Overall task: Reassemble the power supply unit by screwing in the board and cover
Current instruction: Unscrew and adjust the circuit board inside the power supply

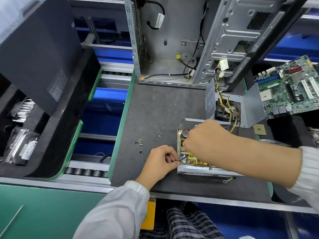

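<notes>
Dark grey foam mat (pixel 164 104) covers the bench, and the open power supply unit (pixel 195 163) sits on it toward the right, just in front of me. Its board (pixel 191 156) is lying inside the metal tray, yellow coils and a big capacitor showing. My left hand (pixel 161 163) is at the near left corner of the unit, fingers curled and pinching the thin dark shaft of a tool (pixel 183 158) whose tip sits on the board. My right hand (pixel 205 137) reaches over the top of the unit with fingers curled down into it, can't really tell what it's gripping since the hand hides it. Loose screws (pixel 159 132) are scattered on the mat to the left, with a second little bunch (pixel 139 142) nearer the mat's edge. Behind the unit stands the grey cover (pixel 250 107) with its fan and a bundle of yellow and black wires. Further back there's an empty PC case (pixel 172 40), and a green motherboard (pixel 290 87) is propped off to the right
</notes>
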Demonstrator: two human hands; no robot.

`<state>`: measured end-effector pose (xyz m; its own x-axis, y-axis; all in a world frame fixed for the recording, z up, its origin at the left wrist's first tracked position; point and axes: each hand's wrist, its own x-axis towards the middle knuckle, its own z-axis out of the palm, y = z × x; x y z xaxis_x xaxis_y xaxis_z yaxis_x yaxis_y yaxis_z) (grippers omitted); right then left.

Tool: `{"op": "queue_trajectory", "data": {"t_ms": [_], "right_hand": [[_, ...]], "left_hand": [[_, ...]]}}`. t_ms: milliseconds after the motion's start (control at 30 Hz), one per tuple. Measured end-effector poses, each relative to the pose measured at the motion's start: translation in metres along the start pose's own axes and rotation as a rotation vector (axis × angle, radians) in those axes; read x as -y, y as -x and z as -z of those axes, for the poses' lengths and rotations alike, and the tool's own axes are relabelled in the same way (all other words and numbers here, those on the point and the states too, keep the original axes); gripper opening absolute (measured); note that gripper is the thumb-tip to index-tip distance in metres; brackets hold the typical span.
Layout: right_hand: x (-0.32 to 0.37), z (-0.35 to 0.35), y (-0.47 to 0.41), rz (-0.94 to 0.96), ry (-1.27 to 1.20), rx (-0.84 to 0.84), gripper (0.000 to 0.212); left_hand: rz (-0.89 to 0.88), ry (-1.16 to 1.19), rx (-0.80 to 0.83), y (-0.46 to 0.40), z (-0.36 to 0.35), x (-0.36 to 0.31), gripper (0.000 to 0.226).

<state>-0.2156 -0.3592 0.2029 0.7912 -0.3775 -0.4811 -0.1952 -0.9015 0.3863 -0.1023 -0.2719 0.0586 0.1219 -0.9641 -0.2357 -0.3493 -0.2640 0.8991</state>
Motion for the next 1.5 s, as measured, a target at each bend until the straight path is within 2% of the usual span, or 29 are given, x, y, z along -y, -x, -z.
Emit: {"op": "queue_trajectory", "data": {"t_ms": [67, 133, 200, 233, 300, 400, 433, 500, 600, 633, 700, 767, 833, 933, 1000, 1133, 1233, 1267, 1300, 1367, 1433, 1500], "right_hand": [[0.000, -0.002, 0.002, -0.013, -0.079, 0.045, 0.019], [-0.001, -0.003, 0.005, -0.014, -0.132, 0.048, 0.038], [-0.002, -0.002, 0.006, 0.004, -0.152, 0.012, 0.045], [-0.003, -0.001, 0.006, 0.015, -0.139, -0.008, 0.040], [-0.005, 0.000, 0.003, 0.047, -0.048, -0.037, 0.011], [-0.002, -0.007, -0.001, 0.029, 0.038, -0.049, 0.042], [-0.002, -0.006, -0.001, 0.031, 0.014, -0.039, 0.041], [-0.003, -0.008, 0.002, 0.042, -0.045, -0.026, 0.024], [-0.006, -0.005, 0.004, 0.032, -0.100, -0.020, 0.038], [-0.007, -0.003, 0.005, 0.028, -0.105, -0.034, 0.033], [-0.008, 0.001, 0.005, 0.015, -0.028, -0.023, 0.009], [-0.005, -0.002, 0.003, 0.028, 0.034, -0.034, 0.019], [-0.003, -0.005, 0.003, 0.029, -0.005, -0.024, 0.013], [-0.001, -0.009, 0.006, 0.001, -0.066, -0.014, 0.043], [-0.001, -0.005, 0.007, 0.004, -0.098, 0.016, 0.046], [-0.005, 0.004, 0.007, 0.046, -0.013, 0.019, 0.022], [-0.004, 0.004, 0.007, 0.075, 0.007, 0.044, 0.016], [-0.003, 0.001, 0.007, 0.071, -0.010, 0.048, 0.007], [-0.001, -0.001, 0.007, 0.055, -0.027, 0.033, 0.008], [0.001, -0.007, 0.007, 0.021, -0.063, 0.016, 0.032], [0.001, -0.009, 0.004, 0.005, -0.086, 0.033, 0.044], [-0.001, -0.011, 0.001, 0.004, -0.068, 0.017, 0.035]], "left_hand": [[-0.001, -0.022, 0.001, 0.000, 0.000, -0.001, 0.030], [0.001, -0.037, 0.005, 0.000, 0.001, -0.002, 0.027], [0.026, -0.014, 0.006, 0.000, 0.001, -0.003, 0.026], [0.053, 0.014, 0.002, -0.001, 0.002, -0.003, 0.025], [0.121, 0.050, -0.011, -0.003, 0.005, -0.002, 0.021], [0.186, 0.075, -0.006, -0.005, 0.009, 0.001, 0.014], [0.195, 0.091, 0.008, -0.006, 0.009, 0.001, 0.013], [0.209, 0.108, 0.039, -0.007, 0.009, 0.002, 0.016], [0.201, 0.098, 0.059, -0.007, 0.009, 0.002, 0.018], [0.189, 0.095, 0.064, -0.007, 0.008, 0.003, 0.018], [0.183, 0.093, 0.065, -0.007, 0.008, 0.003, 0.017], [0.187, 0.090, 0.066, -0.007, 0.008, 0.003, 0.017], [0.186, 0.080, 0.072, -0.007, 0.008, 0.002, 0.019], [0.176, 0.064, 0.083, -0.007, 0.010, 0.001, 0.021], [0.174, 0.050, 0.081, -0.008, 0.010, 0.000, 0.021], [0.179, 0.031, 0.080, -0.008, 0.009, -0.002, 0.021], [0.178, 0.028, 0.082, -0.007, 0.009, -0.004, 0.016], [0.179, 0.038, 0.073, -0.006, 0.011, -0.006, 0.014], [0.180, 0.054, 0.048, -0.005, 0.014, -0.007, 0.014], [0.168, 0.066, -0.061, -0.006, 0.027, -0.007, 0.015], [0.126, -0.014, -0.190, -0.009, 0.046, -0.006, 0.013], [0.066, -0.168, -0.253, -0.010, 0.066, -0.003, 0.011]]}}
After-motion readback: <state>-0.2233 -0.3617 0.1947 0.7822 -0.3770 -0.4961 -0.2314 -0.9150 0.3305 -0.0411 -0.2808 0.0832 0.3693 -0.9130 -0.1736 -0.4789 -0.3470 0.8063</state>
